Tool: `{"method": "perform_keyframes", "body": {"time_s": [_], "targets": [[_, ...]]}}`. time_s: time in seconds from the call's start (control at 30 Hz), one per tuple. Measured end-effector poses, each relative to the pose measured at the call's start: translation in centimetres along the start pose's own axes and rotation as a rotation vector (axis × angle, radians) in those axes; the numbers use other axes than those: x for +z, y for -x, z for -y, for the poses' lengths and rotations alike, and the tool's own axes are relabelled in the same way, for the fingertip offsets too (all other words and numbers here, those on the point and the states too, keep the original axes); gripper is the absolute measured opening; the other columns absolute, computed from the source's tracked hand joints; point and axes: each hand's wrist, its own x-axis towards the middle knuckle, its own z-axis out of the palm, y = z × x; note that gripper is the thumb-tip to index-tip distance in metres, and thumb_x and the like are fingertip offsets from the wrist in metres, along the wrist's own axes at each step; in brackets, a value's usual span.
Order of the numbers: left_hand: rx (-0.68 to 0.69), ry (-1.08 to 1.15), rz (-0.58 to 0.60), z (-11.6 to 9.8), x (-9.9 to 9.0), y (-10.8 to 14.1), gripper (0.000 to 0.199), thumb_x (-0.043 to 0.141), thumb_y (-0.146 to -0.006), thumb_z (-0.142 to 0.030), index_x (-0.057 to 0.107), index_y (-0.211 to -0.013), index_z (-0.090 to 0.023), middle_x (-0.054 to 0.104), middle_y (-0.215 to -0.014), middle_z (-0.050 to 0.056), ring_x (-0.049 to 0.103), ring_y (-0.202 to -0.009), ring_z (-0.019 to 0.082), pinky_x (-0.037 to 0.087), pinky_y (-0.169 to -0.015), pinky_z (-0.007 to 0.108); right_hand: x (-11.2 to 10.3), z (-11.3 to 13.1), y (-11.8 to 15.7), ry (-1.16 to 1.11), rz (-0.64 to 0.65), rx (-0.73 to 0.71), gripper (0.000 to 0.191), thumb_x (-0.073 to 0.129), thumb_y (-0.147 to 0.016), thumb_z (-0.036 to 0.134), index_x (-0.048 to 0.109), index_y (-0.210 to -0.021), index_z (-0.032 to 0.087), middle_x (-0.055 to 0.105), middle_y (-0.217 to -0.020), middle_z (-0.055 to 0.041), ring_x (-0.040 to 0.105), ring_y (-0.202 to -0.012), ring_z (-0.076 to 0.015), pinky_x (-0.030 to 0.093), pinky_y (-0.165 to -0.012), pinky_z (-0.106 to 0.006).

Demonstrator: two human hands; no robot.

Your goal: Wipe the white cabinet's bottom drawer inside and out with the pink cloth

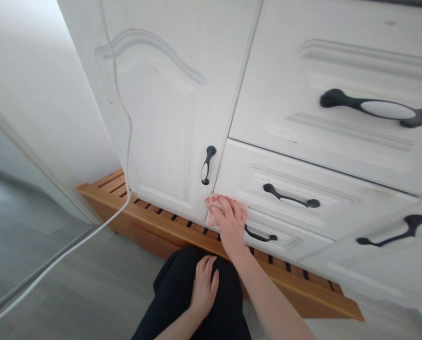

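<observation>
My right hand (pixel 231 224) presses a pale pink cloth (pixel 212 218) with red marks against the white cabinet front. The cloth lies at the left edge of the lower drawers (pixel 296 243), just beside the lowest drawer's dark handle (pixel 262 236). Its middle is hidden under my fingers. On my dark-trousered knee rests my left hand (pixel 204 285), fingers stretched out and holding nothing.
A slatted wooden bench (pixel 154 215) runs along the cabinet's base. To the left is a cabinet door (pixel 161 127) with a dark-and-white handle (pixel 208 165). A white cord (pixel 129 137) hangs down its front and crosses above the grey floor (pixel 30 236).
</observation>
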Motion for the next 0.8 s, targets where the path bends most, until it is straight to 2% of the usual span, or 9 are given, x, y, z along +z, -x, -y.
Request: {"method": "perform_keyframes", "body": {"time_s": [0.07, 0.13, 0.2, 0.27, 0.4, 0.53, 0.7, 0.8], "targets": [[0.006, 0.012, -0.001, 0.2, -0.3, -0.3, 0.036, 0.041, -0.098, -0.030, 0.059, -0.129, -0.022, 0.059, -0.128, 0.011, 0.056, -0.124, 0.025, 0.049, -0.109, 0.052, 1.5, 1.6, -1.6, -0.011, 0.115, -0.094, 0.030, 0.055, -0.098, 0.025, 0.065, -0.126, 0.032, 0.055, -0.148, -0.0006, 0.045, -0.133, -0.0315, 0.041, -0.100, -0.047], [0.014, 0.014, -0.006, 0.4, -0.5, -0.5, 0.037, 0.041, -0.098, -0.030, 0.058, -0.130, -0.023, 0.059, -0.128, 0.012, 0.055, -0.124, 0.025, 0.049, -0.109, 0.052, 2.4, 1.9, -2.5, -0.014, 0.255, -0.233, 0.037, 0.050, -0.100, 0.024, 0.059, -0.135, 0.029, 0.050, -0.153, -0.0010, 0.041, -0.139, -0.0278, 0.042, -0.101, -0.043], [0.025, 0.015, -0.001, 0.6, -0.6, -0.5, 0.037, 0.041, -0.099, -0.030, 0.057, -0.130, -0.022, 0.058, -0.128, 0.012, 0.054, -0.124, 0.025, 0.048, -0.110, 0.053, 2.3, 1.2, -2.8, -0.018, 0.344, -0.362, 0.039, 0.046, -0.101, 0.020, 0.056, -0.138, 0.026, 0.050, -0.154, -0.0014, 0.040, -0.141, -0.0243, 0.042, -0.102, -0.040], [0.026, 0.019, 0.000, 0.7, -0.6, -0.6, 0.036, 0.040, -0.099, -0.031, 0.058, -0.129, -0.023, 0.059, -0.127, 0.011, 0.055, -0.123, 0.025, 0.047, -0.109, 0.054, 1.5, -0.3, -2.4, -0.026, 0.373, -0.429, 0.041, 0.043, -0.101, 0.018, 0.055, -0.139, 0.027, 0.052, -0.152, 0.0000, 0.042, -0.140, -0.0215, 0.043, -0.100, -0.038], [0.020, 0.033, -0.002, 0.4, -0.6, -0.8, 0.035, 0.040, -0.099, -0.031, 0.059, -0.127, -0.022, 0.059, -0.125, 0.011, 0.055, -0.122, 0.025, 0.048, -0.109, 0.053, -2.2, -4.5, -0.2, -0.007, 0.382, -0.432, 0.043, 0.049, -0.100, 0.017, 0.055, -0.139, 0.034, 0.058, -0.147, 0.0030, 0.050, -0.132, -0.0202, 0.044, -0.094, -0.036], [0.019, 0.032, 0.003, 0.3, -0.6, -0.9, 0.035, 0.041, -0.098, -0.031, 0.059, -0.128, -0.021, 0.059, -0.125, 0.011, 0.056, -0.121, 0.024, 0.048, -0.108, 0.051, -6.4, -9.0, 3.0, 0.120, 0.354, -0.400, 0.048, 0.053, -0.097, 0.011, 0.060, -0.135, 0.039, 0.064, -0.140, 0.0044, 0.056, -0.123, -0.0208, 0.043, -0.087, -0.036], [0.008, 0.012, -0.002, 0.4, -0.6, -0.7, 0.035, 0.042, -0.098, -0.032, 0.060, -0.126, -0.022, 0.060, -0.125, 0.010, 0.057, -0.121, 0.024, 0.049, -0.108, 0.049, -11.6, -14.4, 8.0, 0.241, 0.425, -0.188, 0.059, 0.057, -0.091, 0.010, 0.057, -0.138, 0.046, 0.064, -0.140, 0.0027, 0.056, -0.122, -0.0250, 0.044, -0.090, -0.041], [0.012, 0.014, 0.006, 0.5, -0.8, -0.6, 0.036, 0.042, -0.098, -0.032, 0.060, -0.127, -0.022, 0.060, -0.125, 0.010, 0.057, -0.121, 0.025, 0.049, -0.108, 0.050, -14.7, -17.8, 11.5, 0.341, 0.406, -0.100, 0.058, 0.059, -0.089, 0.011, 0.060, -0.135, 0.046, 0.066, -0.136, 0.0005, 0.055, -0.120, -0.0283, 0.044, -0.096, -0.046]]}}
